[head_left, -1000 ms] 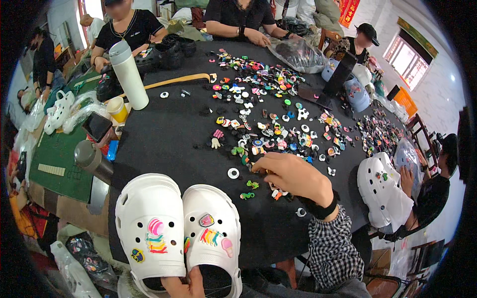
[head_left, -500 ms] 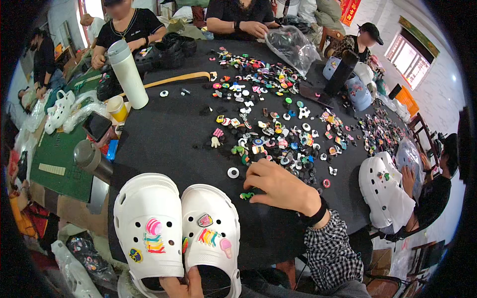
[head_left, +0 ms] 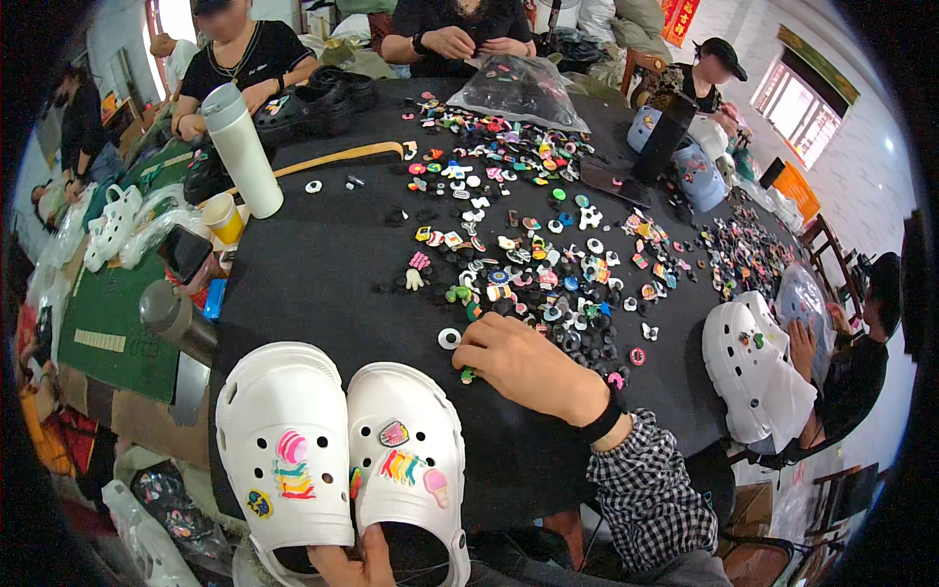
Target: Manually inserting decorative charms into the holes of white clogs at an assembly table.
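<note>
Right hand (head_left: 523, 364) fingertips pinch green charm (head_left: 469, 374) beside white clogs (head_left: 342, 450)

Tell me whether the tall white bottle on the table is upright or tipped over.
Upright. The tall white bottle stands on its base on the black table, grey cap on top, beside a yellow cup.

- Right hand (head_left: 523, 364): a second ago it lay right of frame centre, knuckles over the near edge of the scattered shoe charms (head_left: 528, 245). Now drawn lower and left, toward frame centre.
- Its fingertips (head_left: 468, 354) now rest on the counter (head_left: 323, 264) at a small green charm (head_left: 469, 375), just beside the white ring charm (head_left: 449, 338).
- Ring charm, previously well apart from the hand, is now just beside the fingertips.
</note>
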Action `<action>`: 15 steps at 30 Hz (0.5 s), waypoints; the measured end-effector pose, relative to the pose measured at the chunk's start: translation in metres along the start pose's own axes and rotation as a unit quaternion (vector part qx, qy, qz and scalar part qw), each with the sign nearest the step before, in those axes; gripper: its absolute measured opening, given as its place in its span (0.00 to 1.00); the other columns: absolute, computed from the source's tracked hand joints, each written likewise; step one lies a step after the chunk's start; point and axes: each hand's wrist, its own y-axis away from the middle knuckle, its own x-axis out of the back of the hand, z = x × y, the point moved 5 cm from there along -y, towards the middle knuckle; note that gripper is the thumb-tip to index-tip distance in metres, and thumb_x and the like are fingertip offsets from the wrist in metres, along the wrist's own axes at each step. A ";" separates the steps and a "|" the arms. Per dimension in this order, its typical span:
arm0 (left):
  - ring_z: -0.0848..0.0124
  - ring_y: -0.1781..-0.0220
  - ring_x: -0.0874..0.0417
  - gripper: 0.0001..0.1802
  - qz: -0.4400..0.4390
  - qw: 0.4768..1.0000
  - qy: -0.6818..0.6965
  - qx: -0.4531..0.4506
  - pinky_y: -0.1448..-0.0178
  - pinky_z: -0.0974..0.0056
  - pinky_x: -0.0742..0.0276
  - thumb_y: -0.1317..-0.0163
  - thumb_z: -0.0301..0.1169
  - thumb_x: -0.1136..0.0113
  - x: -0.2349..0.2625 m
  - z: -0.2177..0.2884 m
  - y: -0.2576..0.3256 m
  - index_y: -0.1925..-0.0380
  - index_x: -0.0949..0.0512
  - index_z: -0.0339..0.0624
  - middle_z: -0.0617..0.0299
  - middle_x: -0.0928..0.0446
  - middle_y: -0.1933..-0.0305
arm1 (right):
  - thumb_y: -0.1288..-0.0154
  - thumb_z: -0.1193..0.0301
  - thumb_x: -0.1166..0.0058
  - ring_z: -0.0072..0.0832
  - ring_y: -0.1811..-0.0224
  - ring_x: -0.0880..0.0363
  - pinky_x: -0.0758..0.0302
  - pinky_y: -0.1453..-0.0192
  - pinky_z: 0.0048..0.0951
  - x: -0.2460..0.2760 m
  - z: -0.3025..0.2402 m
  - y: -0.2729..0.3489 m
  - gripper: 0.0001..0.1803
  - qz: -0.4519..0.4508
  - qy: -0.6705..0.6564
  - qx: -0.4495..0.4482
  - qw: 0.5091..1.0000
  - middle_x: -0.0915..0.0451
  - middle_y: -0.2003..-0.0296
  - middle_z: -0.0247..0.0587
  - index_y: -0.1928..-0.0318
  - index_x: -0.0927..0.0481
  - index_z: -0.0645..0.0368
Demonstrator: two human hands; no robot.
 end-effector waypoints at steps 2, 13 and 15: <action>0.48 0.70 0.23 0.17 -0.001 1.000 0.008 0.000 0.64 0.54 0.30 0.38 0.29 0.40 0.000 -0.001 0.002 0.58 0.24 0.21 0.40 0.21 0.67 | 0.45 0.77 0.42 0.40 0.54 0.25 0.27 0.50 0.37 0.013 0.004 0.005 0.11 0.007 -0.090 -0.016 0.996 0.24 0.61 0.40 0.59 0.21 0.58; 0.44 0.58 0.21 0.19 0.014 1.000 -0.002 0.009 0.52 0.53 0.28 0.38 0.29 0.40 0.003 0.001 0.003 0.53 0.26 0.21 0.36 0.22 0.57 | 0.39 0.70 0.44 0.42 0.57 0.22 0.24 0.56 0.40 0.011 0.013 0.008 0.10 -0.045 -0.076 -0.123 0.988 0.25 0.62 0.41 0.57 0.23 0.57; 0.44 0.55 0.22 0.20 -0.015 0.999 0.007 0.037 0.50 0.53 0.28 0.37 0.29 0.41 0.000 0.000 0.003 0.52 0.27 0.21 0.36 0.23 0.55 | 0.40 0.70 0.43 0.43 0.58 0.22 0.25 0.56 0.40 0.012 0.016 0.013 0.10 -0.065 -0.096 -0.132 0.984 0.26 0.62 0.43 0.59 0.24 0.58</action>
